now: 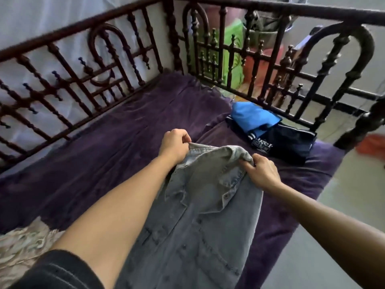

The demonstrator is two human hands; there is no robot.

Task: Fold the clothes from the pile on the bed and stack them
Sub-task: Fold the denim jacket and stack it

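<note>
On the purple bed (108, 155), the left hand (174, 146) pinches one end of a grey denim shirt's (200, 215) collar, fingers curled shut on it. The right hand (260, 174) grips the other end likewise. The shirt hangs toward the person, seemingly about to be laid flat for folding. Further right sits the stack (273, 132), blue on navy.

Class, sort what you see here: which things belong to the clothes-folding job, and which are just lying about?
Job: grey denim shirt, held at the collar by left hand and right hand; blue garment on dark garment, stacked on the purple bedcover.

Lying about: green bag, orange item, both beyond the rails.
</note>
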